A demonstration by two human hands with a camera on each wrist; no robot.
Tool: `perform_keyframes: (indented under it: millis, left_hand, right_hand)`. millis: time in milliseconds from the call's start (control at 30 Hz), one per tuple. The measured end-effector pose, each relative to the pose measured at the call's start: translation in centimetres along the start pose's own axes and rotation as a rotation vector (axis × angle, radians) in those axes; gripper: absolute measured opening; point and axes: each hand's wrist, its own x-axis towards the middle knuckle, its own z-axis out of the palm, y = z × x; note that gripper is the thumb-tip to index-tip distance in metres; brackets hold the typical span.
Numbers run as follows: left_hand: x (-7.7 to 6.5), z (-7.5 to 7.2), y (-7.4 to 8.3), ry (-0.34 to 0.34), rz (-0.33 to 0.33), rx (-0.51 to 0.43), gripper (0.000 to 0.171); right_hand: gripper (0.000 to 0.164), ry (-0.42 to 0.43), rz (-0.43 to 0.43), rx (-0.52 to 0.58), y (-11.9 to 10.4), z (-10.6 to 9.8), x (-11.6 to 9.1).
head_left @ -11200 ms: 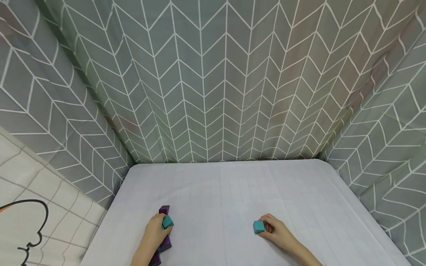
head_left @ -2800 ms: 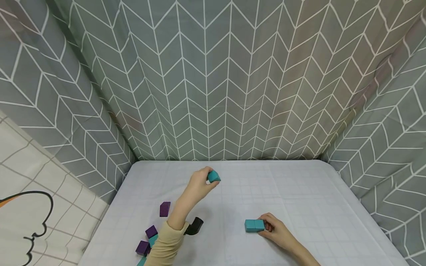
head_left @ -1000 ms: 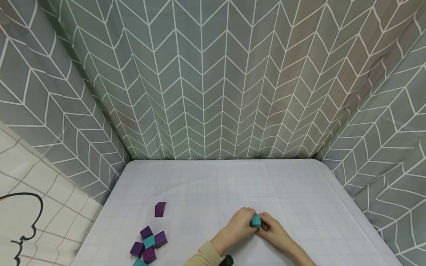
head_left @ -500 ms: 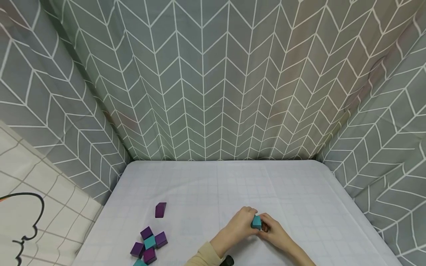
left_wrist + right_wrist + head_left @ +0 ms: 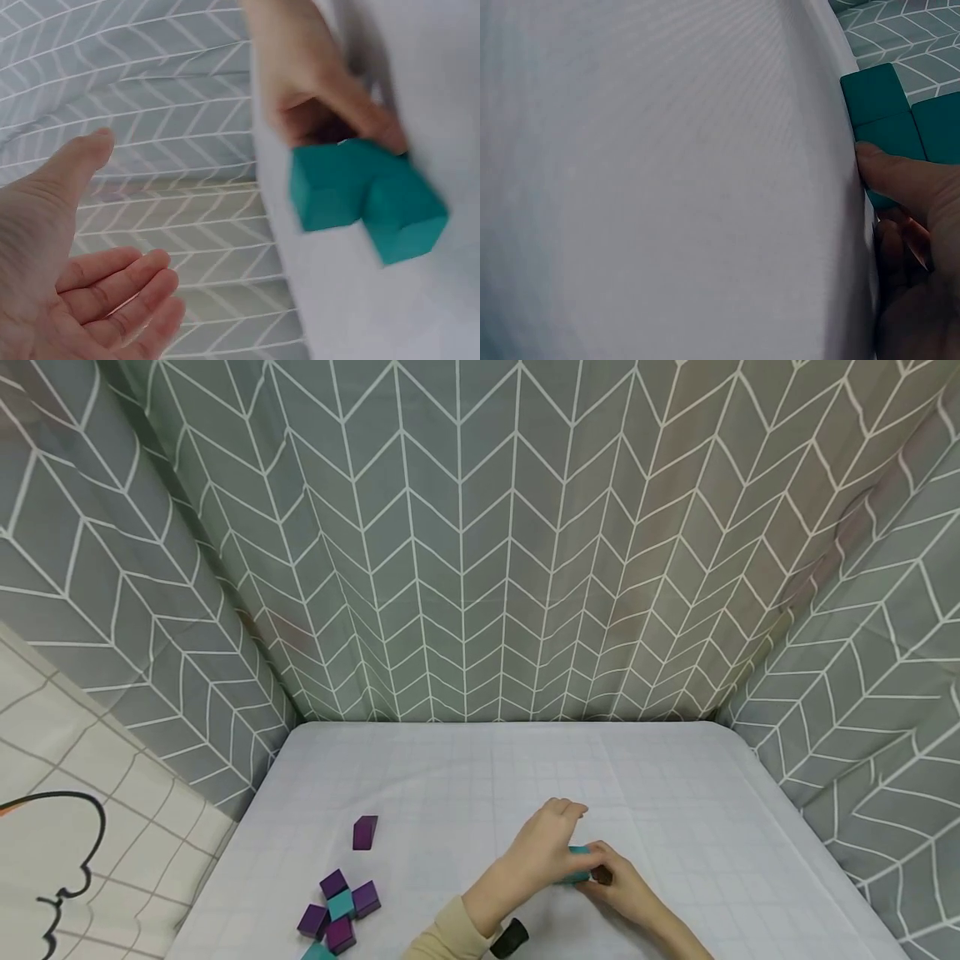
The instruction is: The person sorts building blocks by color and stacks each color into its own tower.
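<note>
My right hand [image 5: 626, 893] pinches a small group of teal blocks [image 5: 576, 877] on the table, right of the middle. The right wrist view shows the thumb [image 5: 892, 172] pressing one block's face, with two teal blocks [image 5: 877, 94] in a row and another against their side. My left hand [image 5: 536, 852] hovers over this group in the head view, partly covering it. Its fingers are spread and hold nothing; the left wrist view shows the open palm [image 5: 37, 232] apart from the joined teal blocks [image 5: 330, 187].
At the left of the white table [image 5: 450, 777] lies a cluster of purple blocks [image 5: 367, 899] around a teal block [image 5: 341, 905]. A slanted purple block [image 5: 364, 832] lies alone behind it. Another teal block [image 5: 318, 952] is at the lower frame edge. Patterned curtains [image 5: 480, 568] surround the table.
The left hand took a teal block from the left pile, carried it over the table and set it against the right hand's blocks. In the last half second its fingers let go and spread.
</note>
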Motion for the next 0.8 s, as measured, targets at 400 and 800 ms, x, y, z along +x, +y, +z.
perform_keyframes:
  millis: [400,800]
  left_hand:
    - [-0.3,-6.4,-0.8,0.174,-0.015,-0.027,0.059]
    - [-2.1,-9.6,-3.6,0.223,-0.121,-0.033,0.058]
  right_hand:
    - [0.036,0.052,0.048,-0.087,2.6,0.7,-0.1]
    - [0.038,0.048,0.083,-0.098,2.4,0.8,0.2]
